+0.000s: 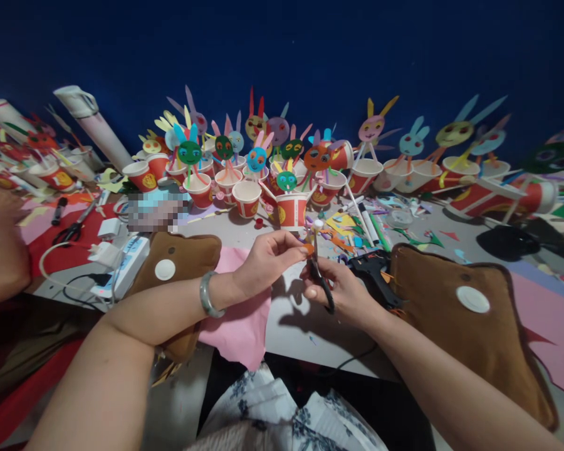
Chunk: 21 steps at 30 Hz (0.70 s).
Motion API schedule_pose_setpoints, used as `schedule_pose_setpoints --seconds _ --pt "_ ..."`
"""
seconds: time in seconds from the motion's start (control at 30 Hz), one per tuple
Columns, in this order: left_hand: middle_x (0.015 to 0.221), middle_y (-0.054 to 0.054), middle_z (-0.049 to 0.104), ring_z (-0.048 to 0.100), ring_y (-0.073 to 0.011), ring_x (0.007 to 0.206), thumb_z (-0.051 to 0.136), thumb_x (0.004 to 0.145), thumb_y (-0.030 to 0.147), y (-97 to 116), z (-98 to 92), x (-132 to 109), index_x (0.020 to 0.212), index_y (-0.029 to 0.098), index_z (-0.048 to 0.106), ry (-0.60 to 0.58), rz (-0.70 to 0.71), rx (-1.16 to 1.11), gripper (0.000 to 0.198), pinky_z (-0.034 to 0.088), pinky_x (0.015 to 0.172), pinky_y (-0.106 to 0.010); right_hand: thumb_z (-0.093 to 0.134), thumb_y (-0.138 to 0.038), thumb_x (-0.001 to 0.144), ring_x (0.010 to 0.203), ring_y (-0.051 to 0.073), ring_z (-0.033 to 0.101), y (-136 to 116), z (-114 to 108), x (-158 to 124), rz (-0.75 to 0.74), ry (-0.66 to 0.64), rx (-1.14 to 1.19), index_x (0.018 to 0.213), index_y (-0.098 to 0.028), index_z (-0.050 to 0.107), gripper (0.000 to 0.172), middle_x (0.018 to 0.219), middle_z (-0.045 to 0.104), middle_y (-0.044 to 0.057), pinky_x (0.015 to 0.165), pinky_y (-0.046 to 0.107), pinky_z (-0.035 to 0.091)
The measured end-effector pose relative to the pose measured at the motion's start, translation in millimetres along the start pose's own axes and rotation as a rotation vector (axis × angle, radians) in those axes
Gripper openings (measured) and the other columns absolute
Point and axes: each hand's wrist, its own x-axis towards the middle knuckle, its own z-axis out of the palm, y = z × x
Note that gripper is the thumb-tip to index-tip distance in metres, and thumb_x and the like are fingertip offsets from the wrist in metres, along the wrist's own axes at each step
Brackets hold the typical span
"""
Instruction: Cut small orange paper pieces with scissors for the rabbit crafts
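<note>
Near the middle of the table, my left hand pinches a small orange piece between thumb and fingertips. My right hand is closed around black-handled scissors, whose blades point up and away beside the orange piece. Whether the blades touch it, I cannot tell. Just beyond my hands stands a red and white paper cup with a green, rabbit-eared paper face. Pink sheet material lies under my left wrist.
Brown cushions lie on both sides. A black glue gun, markers and paper scraps are at the right. Cups with paper faces line the back. At left are a power strip, cables and another person's arm.
</note>
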Motion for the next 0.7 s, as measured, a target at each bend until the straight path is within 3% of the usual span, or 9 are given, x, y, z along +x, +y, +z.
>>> schedule_pose_setpoints --seconds 0.7 --pt "0.069 0.001 0.061 0.057 -0.0093 0.068 0.065 0.072 0.016 -1.1 -1.1 0.0 0.071 0.014 0.058 -0.009 -0.011 -0.009 0.008 0.045 0.067 -0.024 0.071 -0.065 0.063 0.061 0.015 0.049 -1.7 -2.1 0.2 0.023 0.023 -0.028 0.068 -0.017 0.056 0.051 0.063 0.056 0.001 0.055 0.026 0.039"
